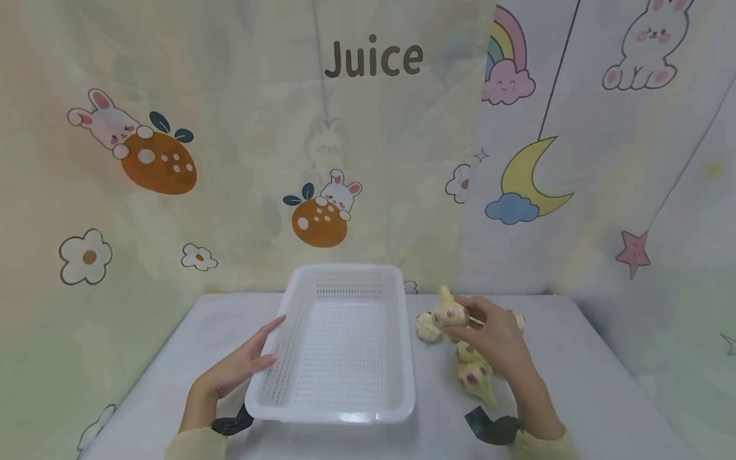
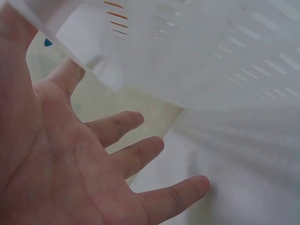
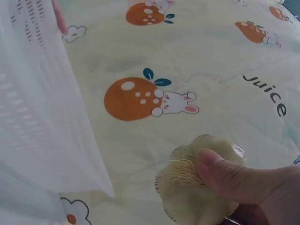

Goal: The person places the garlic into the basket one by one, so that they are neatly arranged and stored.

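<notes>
Pale printed cloth (image 1: pixel 247 140), with rabbits, oranges and the word "Juice", hung behind a white-covered desk (image 1: pixel 592 390).

White basket (image 1: pixel 330 416): one, slatted, standing on the desk between the hands.

Left hand (image 1: pixel 238 365): fingers spread, touching the basket's left rim without closing round it; presumably there to steady it.

Right hand (image 1: pixel 497 332): pinching one garlic bulb (image 1: pixel 448 314) above the desk, to the right of the basket. Hold is on the round body, stem upward; probably firmer than a hold on the stem.

Loose bulbs (image 1: pixel 476 378): grouped on the desk at right, likely for easy reach of that hand.

Obscured: some loose bulbs lie partly behind the right hand, so the count cannot be told. Right thumb covers part of the held bulb's roots; other fingers mostly hidden in the right wrist view. Basket cut off in both wrist views.
</notes>
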A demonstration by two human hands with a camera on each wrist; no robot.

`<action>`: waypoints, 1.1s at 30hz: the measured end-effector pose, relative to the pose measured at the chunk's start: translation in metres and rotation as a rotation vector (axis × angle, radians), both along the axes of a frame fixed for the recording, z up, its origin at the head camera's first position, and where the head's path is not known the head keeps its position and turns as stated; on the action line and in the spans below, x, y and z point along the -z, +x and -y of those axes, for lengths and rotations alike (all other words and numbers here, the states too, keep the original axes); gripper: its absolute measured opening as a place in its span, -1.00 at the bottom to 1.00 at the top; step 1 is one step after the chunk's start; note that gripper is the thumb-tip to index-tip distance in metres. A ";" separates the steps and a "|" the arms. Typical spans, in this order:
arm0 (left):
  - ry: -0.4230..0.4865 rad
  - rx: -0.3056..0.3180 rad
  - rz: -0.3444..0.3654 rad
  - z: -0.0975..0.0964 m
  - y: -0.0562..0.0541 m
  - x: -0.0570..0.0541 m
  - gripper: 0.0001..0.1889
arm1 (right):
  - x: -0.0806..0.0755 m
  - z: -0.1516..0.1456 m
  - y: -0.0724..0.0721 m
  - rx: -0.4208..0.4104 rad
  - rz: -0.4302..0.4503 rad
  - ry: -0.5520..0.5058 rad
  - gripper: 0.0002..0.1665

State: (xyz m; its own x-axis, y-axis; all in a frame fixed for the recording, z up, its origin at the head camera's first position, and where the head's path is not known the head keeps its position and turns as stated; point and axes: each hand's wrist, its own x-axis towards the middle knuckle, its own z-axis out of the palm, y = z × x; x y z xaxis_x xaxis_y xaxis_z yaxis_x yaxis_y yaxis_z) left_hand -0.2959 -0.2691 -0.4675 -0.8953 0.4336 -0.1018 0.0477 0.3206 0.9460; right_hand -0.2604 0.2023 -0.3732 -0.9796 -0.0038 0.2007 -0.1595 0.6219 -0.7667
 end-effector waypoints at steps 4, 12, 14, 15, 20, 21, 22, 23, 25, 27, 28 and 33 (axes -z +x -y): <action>0.009 0.001 0.006 0.000 0.000 0.000 -0.22 | -0.002 0.019 -0.011 0.013 -0.018 -0.091 -0.22; 0.041 0.015 0.010 -0.002 0.004 -0.002 -0.23 | 0.002 0.039 -0.031 0.016 -0.041 -0.165 -0.25; 0.049 0.044 0.005 -0.002 0.004 -0.002 -0.22 | 0.007 0.039 -0.033 0.017 -0.029 -0.160 -0.25; 0.049 0.054 0.002 -0.001 0.004 -0.002 -0.23 | 0.009 0.039 -0.035 0.019 -0.022 -0.155 -0.25; 0.038 0.040 0.002 0.003 0.002 -0.001 -0.24 | 0.016 0.040 -0.039 0.004 -0.004 -0.142 -0.27; 0.029 0.030 0.006 0.004 0.001 0.000 -0.24 | 0.016 0.041 -0.040 -0.008 -0.005 -0.149 -0.28; 0.025 0.023 0.012 0.004 0.001 0.001 -0.24 | 0.017 0.042 -0.040 -0.021 -0.003 -0.155 -0.29; 0.019 0.015 0.018 0.005 0.001 0.001 -0.25 | 0.017 0.043 -0.041 -0.038 0.001 -0.171 -0.30; 0.016 0.012 0.026 0.007 0.002 0.001 -0.24 | 0.018 0.046 -0.042 -0.064 0.006 -0.190 -0.32; 0.019 0.013 0.031 0.007 0.002 0.001 -0.24 | 0.020 0.048 -0.042 -0.073 0.012 -0.193 -0.33; 0.027 0.017 0.031 0.007 0.002 0.001 -0.24 | 0.020 0.049 -0.043 -0.073 0.012 -0.193 -0.34; 0.048 0.024 0.037 0.005 0.003 0.004 -0.26 | 0.028 0.053 -0.040 -0.062 0.000 -0.189 -0.37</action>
State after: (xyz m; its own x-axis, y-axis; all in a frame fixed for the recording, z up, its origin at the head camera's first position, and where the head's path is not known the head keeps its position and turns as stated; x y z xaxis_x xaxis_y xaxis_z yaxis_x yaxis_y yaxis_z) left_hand -0.2933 -0.2738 -0.4713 -0.8806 0.4601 -0.1132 0.0195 0.2739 0.9616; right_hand -0.3004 0.1488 -0.4013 -0.9787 -0.0267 0.2034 -0.1930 0.4558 -0.8689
